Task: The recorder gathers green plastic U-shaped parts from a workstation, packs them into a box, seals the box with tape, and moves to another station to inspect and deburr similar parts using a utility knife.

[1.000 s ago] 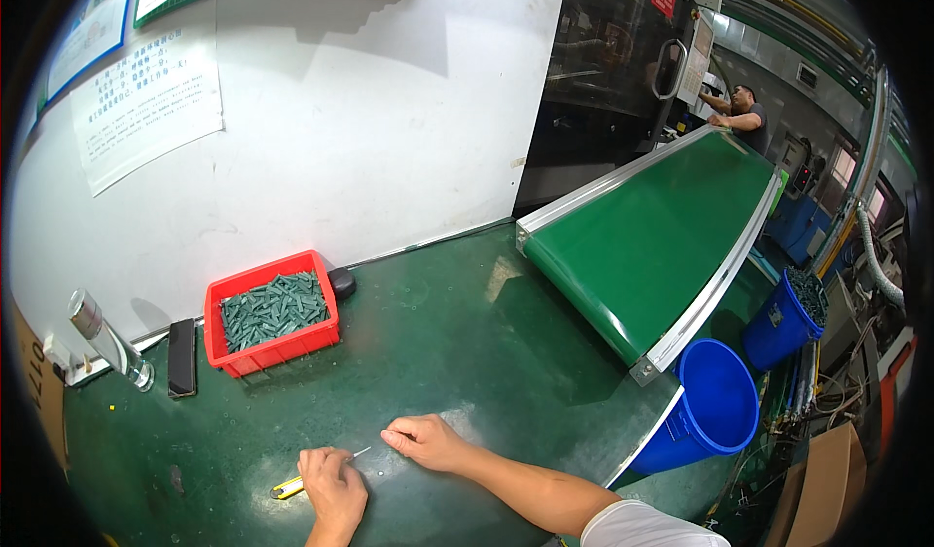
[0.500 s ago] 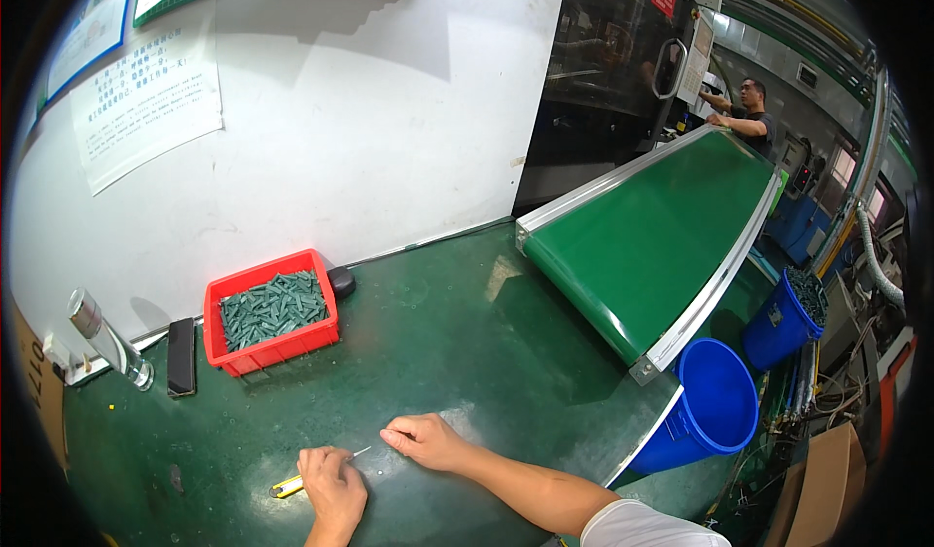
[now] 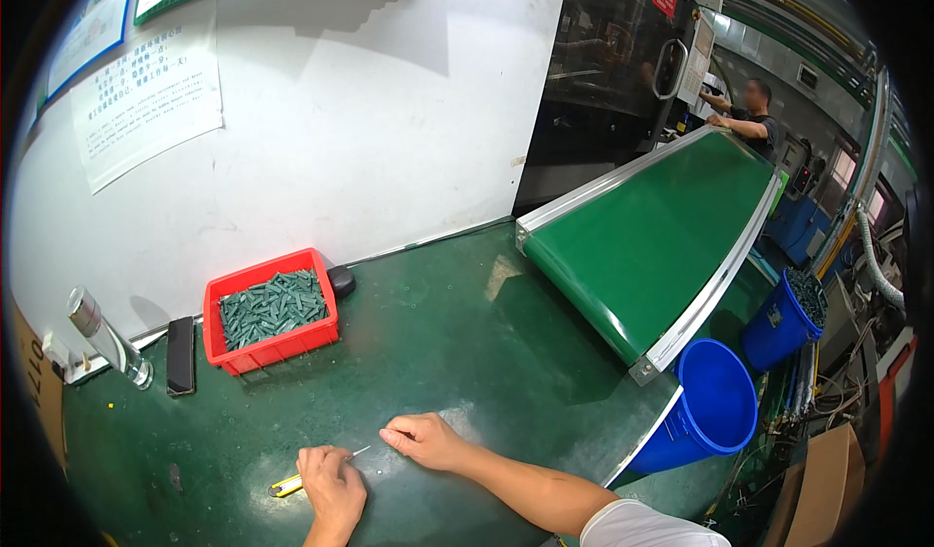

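My left hand (image 3: 332,486) is closed around a yellow utility knife (image 3: 287,487) low over the green tabletop. Its handle end sticks out to the left, and the thin blade points right toward my other hand. Just beyond the blade tip, my right hand (image 3: 424,441) rests with curled fingers, thumb pressed to the forefinger. Whatever it may hold is hidden. A tiny pale bit (image 3: 379,471) lies on the table between the hands.
A red bin (image 3: 282,345) of small dark-green pieces stands by the wall, near a black case (image 3: 181,356) and a clear bottle (image 3: 115,345). At right are a green conveyor (image 3: 662,236), blue buckets (image 3: 718,401) and cardboard (image 3: 822,493). A co-worker (image 3: 754,124) stands beyond the conveyor.
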The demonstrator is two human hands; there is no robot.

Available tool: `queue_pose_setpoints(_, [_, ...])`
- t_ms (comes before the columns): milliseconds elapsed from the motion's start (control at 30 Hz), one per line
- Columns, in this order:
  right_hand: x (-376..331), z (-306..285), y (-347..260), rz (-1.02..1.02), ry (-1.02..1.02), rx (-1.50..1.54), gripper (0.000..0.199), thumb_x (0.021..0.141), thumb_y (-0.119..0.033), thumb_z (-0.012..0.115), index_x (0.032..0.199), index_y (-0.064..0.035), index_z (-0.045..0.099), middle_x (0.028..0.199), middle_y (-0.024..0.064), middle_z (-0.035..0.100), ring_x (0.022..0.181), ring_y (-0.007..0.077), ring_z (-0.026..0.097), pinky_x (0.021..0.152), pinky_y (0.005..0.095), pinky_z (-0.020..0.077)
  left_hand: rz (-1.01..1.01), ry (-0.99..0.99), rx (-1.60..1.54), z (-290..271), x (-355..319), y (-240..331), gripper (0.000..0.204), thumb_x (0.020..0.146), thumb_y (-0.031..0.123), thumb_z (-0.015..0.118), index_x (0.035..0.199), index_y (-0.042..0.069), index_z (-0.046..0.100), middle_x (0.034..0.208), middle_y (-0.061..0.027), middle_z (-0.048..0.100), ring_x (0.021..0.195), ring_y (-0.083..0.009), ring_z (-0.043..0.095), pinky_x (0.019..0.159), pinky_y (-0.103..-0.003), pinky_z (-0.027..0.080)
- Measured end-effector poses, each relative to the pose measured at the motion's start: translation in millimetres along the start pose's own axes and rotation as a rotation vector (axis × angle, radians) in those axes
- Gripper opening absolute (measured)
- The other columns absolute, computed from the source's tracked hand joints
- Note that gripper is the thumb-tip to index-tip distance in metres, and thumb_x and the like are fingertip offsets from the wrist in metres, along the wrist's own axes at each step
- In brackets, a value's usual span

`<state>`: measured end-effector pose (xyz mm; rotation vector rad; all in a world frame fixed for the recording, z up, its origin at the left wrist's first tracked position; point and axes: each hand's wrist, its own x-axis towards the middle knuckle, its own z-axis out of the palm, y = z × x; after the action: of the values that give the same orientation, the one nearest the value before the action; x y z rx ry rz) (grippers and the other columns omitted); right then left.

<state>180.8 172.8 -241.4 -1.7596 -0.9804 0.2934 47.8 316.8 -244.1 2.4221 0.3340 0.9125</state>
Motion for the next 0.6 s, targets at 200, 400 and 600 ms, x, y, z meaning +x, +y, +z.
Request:
queue_pose_setpoints(200, [0.0, -0.5, -0.7, 0.002, 0.002, 0.001, 0.029, 0.091, -0.027, 0.056, 0.08, -0.0002, 0.058, 0.064, 0.0148, 0.055, 0.056, 0.0281, 0.052, 0.054, 0.0358, 0.042, 0.016, -0.001, -0.005, 0.0, 0.5, 0.5, 0.017, 0.062, -0.006, 0.056, 0.075, 0.003, 0.061, 0.082, -0.0115, 0.055, 0.083, -0.0303, 0.05, 0.074, -0.041, 0.039])
queue_pose_setpoints(400, [0.2, -0.5, -0.1, -0.006, 0.001, -0.012, 0.029, 0.091, -0.027, 0.056, 0.08, -0.0001, 0.058, 0.065, 0.0151, 0.055, 0.057, 0.0289, 0.052, 0.054, 0.0359, 0.0422, 0.009, 0.0, -0.008, -0.2, 0.3, 1.0, 0.017, 0.062, -0.006, 0.056, 0.075, 0.003, 0.061, 0.082, -0.0115, 0.055, 0.083, -0.0304, 0.05, 0.073, -0.04, 0.039])
queue_pose_setpoints(600, [-0.1, 1.1, 2.0, -0.016, 0.017, -0.014, 0.029, 0.091, -0.027, 0.056, 0.079, -0.0003, 0.058, 0.064, 0.0154, 0.054, 0.056, 0.0295, 0.051, 0.053, 0.0362, 0.0415, 0.009, 0.0, -0.01, 0.8, -0.1, -0.3, 0.016, 0.062, -0.006, 0.056, 0.075, 0.003, 0.061, 0.081, -0.0116, 0.055, 0.083, -0.0303, 0.05, 0.073, -0.04, 0.039])
